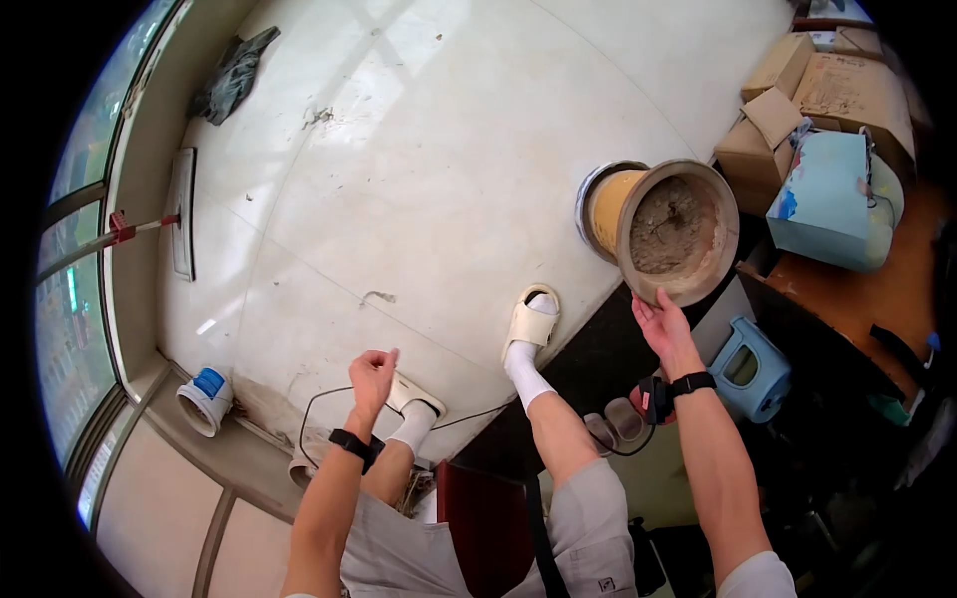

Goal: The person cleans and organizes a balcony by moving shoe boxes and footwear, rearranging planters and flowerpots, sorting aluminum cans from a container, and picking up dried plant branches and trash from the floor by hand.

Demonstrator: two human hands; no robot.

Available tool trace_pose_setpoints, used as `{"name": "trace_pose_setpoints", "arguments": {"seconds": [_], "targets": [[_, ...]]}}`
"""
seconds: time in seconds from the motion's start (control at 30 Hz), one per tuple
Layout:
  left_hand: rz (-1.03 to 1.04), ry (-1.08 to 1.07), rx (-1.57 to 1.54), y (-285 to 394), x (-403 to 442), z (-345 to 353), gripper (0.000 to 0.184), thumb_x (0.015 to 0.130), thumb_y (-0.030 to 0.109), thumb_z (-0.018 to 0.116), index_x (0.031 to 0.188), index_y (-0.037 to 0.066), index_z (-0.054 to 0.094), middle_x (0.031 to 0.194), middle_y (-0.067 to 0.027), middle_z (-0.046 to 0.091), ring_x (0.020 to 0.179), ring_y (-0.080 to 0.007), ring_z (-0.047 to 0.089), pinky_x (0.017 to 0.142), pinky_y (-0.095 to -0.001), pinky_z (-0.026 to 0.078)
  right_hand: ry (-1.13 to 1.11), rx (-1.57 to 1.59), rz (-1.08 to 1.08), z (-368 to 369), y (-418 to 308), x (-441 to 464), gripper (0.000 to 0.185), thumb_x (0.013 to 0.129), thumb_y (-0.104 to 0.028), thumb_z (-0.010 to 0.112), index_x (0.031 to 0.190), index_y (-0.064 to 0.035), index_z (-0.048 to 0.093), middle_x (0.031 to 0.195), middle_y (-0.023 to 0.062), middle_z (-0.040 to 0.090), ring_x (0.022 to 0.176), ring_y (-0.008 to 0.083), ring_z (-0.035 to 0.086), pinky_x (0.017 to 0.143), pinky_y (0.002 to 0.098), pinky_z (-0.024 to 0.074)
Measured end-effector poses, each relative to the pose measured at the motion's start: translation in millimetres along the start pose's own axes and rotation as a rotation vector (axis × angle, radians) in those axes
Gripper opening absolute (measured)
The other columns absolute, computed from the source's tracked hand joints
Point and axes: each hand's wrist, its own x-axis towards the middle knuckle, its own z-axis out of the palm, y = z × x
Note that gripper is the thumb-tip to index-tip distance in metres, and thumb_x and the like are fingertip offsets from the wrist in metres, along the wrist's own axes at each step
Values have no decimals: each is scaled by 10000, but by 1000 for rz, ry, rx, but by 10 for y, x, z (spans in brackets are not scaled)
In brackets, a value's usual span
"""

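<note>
One right hand [661, 327] against the pot [688, 285]

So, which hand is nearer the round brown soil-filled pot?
Right. The right hand touches the near rim of the round brown soil-filled pot; the left hand is well away to its left.

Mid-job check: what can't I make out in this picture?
Left hand, head view: its curl hides whether it grips anything.
Pot, head view: its rim and body hide the far side.
Largest cardboard box, head view: print too small to read.
Right sleeve, head view: cut off by bottom edge.
</note>
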Motion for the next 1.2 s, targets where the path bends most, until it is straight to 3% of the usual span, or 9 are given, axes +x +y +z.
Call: {"name": "trace_pose_setpoints", "arguments": {"seconds": [0.13, 0.27, 0.57, 0.73, 0.83, 0.87, 1.0, 1.07, 1.2], "targets": [[91, -165, -182, 173, -416, 13, 262, 764, 209, 685, 703, -41, 635, 604, -104, 622, 547, -122, 561, 536, -268, 448, 85, 106, 18, 62, 25, 49, 285, 928, -223, 483, 1123, -16, 476, 1112, 128, 547, 1014, 249, 540, 879, 375, 467], [67, -257, -57, 177, -674, -192, 281, 775, 227, 676, 684, -36, 635, 591, -95, 618, 523, -116, 540, 515, -266, 440, 139, 103, 1, 140, 14, 0, 278, 929, -230, 480, 1111, -19, 475, 1086, 126, 554, 999, 249, 546, 876, 379, 470], [36, -213, -128, 574, -794, -576, 275, 828, 198, 637, 698, -44, 624, 612, -54, 610, 551, -72, 516, 517, -223, 419, 25, 25, 137, 11, 28, -162, 424, 885, -324, 555, 1097, 33, 468, 1076, 151, 547, 1034, 280, 536, 877, 386, 451], [92, -198, -238, 1196, -841, -574, 257, 845, 189, 616, 744, -46, 626, 653, -64, 624, 604, -83, 549, 573, -217, 436, 189, -94, 68, -133, -222, -476, 416, 859, -259, 597, 1195, -64, 448, 1170, 143, 521, 1069, 287, 520, 881, 407, 440], [137, -264, -303, 1694, -878, -403, 243, 859, 179, 598, 780, -50, 628, 692, -69, 634, 646, -94, 574, 611, -222, 454, 326, -258, -70, -208, -545, -560, 416, 848, -197, 590, 1219, -88, 438, 1186, 135, 518, 1080, 281, 514, 861, 415, 443], [155, -303, -336, 1885, -858, -314, 238, 864, 173, 589, 794, -51, 628, 710, -71, 638, 666, -101, 585, 630, -228, 465, 344, -287, -116, -259, -661, -517, 552, 830, -214, 608, 1310, -73, 374, 1175, 120, 519, 1059, 266, 527, 865, 410, 435], [243, -485, -326, 2643, -702, 221, 261, 881, 200, 565, 925, -49, 629, 803, -79, 651, 739, -123, 609, 689, -248, 484, 266, -410, -229, -194, -1184, -447, 584, 839, -224, 579, 1345, -70, 332, 1232, 127, 493, 1122, 263, 488, 909, 437, 386], [269, -518, -294, 3030, -602, 563, 303, 870, 238, 574, 947, -51, 622, 807, -97, 651, 765, -134, 613, 702, -256, 482, 254, -379, -215, -53, -1390, -419, 594, 820, -206, 598, 1338, -51, 351, 1247, 139, 490, 1135, 257, 484, 923, 414, 386], [348, -547, -170, 3535, -352, 1153, 463, 858, 326, 586, 1145, -35, 542, 962, -121, 634, 871, -171, 598, 731, -282, 474, 517, -806, -449, -73, -1520, -331, 578, 811, -193, 616, 1316, -21, 391, 1275, 164, 476, 1160, 264, 470, 954, 332, 375]]}}
